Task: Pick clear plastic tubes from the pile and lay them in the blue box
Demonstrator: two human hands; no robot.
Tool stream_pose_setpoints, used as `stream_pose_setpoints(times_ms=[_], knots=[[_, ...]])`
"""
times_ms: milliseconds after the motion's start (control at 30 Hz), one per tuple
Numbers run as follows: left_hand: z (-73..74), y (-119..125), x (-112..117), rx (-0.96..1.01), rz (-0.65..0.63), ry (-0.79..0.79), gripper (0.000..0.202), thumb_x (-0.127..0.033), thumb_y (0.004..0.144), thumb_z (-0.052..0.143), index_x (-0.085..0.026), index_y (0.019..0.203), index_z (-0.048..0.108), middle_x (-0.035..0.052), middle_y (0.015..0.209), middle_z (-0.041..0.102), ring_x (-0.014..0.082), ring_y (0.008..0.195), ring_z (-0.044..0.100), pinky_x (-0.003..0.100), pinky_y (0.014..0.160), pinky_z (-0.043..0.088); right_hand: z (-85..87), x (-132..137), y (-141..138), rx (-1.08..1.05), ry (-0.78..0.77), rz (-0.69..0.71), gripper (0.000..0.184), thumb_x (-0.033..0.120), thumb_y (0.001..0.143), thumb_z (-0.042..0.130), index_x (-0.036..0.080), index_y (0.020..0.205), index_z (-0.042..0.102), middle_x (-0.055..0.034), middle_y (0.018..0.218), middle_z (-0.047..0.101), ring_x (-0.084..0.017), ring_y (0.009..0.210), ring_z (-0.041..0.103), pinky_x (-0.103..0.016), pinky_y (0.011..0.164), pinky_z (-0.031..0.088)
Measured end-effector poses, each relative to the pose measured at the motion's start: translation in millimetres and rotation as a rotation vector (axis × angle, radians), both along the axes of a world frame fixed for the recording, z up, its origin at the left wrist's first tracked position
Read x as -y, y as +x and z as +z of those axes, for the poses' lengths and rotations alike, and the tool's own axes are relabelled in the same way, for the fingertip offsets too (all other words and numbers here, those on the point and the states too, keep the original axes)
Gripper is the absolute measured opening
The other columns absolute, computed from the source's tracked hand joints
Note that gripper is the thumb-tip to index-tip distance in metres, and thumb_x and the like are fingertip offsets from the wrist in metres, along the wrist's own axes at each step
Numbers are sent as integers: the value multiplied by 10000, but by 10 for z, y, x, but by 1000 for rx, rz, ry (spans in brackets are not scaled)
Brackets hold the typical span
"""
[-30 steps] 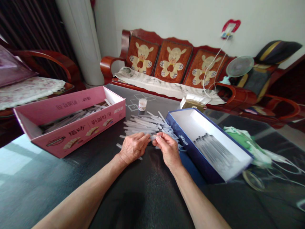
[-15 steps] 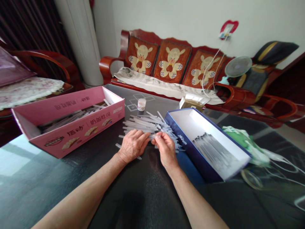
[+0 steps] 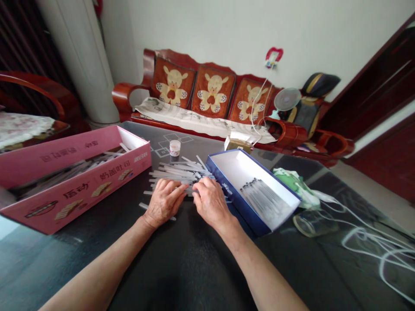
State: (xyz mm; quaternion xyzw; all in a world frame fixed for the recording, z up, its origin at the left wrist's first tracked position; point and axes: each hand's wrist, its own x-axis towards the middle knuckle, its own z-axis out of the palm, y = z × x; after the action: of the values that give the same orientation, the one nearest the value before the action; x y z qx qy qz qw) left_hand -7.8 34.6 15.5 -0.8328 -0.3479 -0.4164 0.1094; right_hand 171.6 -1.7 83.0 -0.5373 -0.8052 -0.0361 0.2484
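My left hand (image 3: 164,203) lies palm down on the near edge of a loose pile of clear plastic sticks (image 3: 175,175), its fingers reaching into the pile. Right beside it, my right hand (image 3: 210,202) presses its fingertips against the same sticks, and I cannot tell whether it grips any. A few stray sticks poke out beneath my left hand. To the right stands an open white box with blue edges (image 3: 231,201), holding a neat row of dark-tipped sticks (image 3: 261,201). An open pink carton (image 3: 97,192) with more sticks (image 3: 73,167) lies to the left.
The dark table (image 3: 181,263) carries a small white jar (image 3: 175,147), a cardboard packet (image 3: 238,142), a crumpled green-and-white bag (image 3: 293,185), a clear round lid (image 3: 314,224) and a white cable (image 3: 366,246). A red wooden sofa (image 3: 207,97) stands behind.
My right hand has come down and left, closer to my left hand, and no longer pinches up near the pile's middle. The whole scene has shifted left and down as my view turned.
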Motion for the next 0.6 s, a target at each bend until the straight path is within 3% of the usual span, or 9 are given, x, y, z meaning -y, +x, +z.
stream_pose_setpoints(times_ms=[100, 233, 300, 367, 467, 600], knots=[[32, -13, 12, 66, 95, 48, 428, -256, 845, 570, -194, 1263, 500, 132, 1210, 573, 275, 1099, 507, 454, 942, 396, 248, 32, 339, 13, 51, -82, 112, 195, 818, 575, 200, 876, 671, -73, 914, 602, -209, 877, 559, -317, 812, 436], [3, -41, -22, 130, 125, 77, 491, -195, 842, 538, -190, 1321, 431, 144, 1241, 553, 271, 1121, 510, 440, 944, 403, 433, 79, 1145, 66, 73, -340, 152, 234, 798, 555, 200, 853, 692, -64, 834, 628, -196, 773, 592, -290, 710, 430], [-26, -49, -44, 131, 120, 80, 486, -182, 842, 522, -200, 1319, 429, 134, 1229, 562, 264, 1106, 519, 431, 940, 406, 391, 108, 1490, 161, -57, -475, 153, 234, 769, 553, 200, 797, 700, -55, 754, 651, -190, 694, 600, -282, 641, 409], [-50, -52, -59, 127, 117, 75, 474, -176, 843, 511, -200, 1311, 436, 127, 1218, 568, 259, 1091, 526, 422, 936, 411, 278, 134, 1691, 208, -283, -567, 150, 240, 742, 562, 220, 707, 706, -35, 657, 665, -179, 611, 596, -266, 556, 370], [-72, -53, -71, 126, 118, 68, 457, -168, 845, 496, -192, 1299, 449, 126, 1202, 577, 253, 1078, 534, 414, 928, 419, 96, 152, 1742, 276, -535, -561, 188, 207, 713, 556, 224, 613, 714, -47, 586, 673, -177, 568, 605, -260, 501, 333], [-73, -53, -77, 130, 116, 74, 437, -151, 846, 488, -171, 1283, 471, 133, 1162, 595, 246, 1056, 549, 405, 915, 435, 18, 132, 1660, 359, -732, -534, 179, 281, 726, 599, 190, 681, 745, -108, 724, 726, -220, 705, 668, -268, 554, 378]])
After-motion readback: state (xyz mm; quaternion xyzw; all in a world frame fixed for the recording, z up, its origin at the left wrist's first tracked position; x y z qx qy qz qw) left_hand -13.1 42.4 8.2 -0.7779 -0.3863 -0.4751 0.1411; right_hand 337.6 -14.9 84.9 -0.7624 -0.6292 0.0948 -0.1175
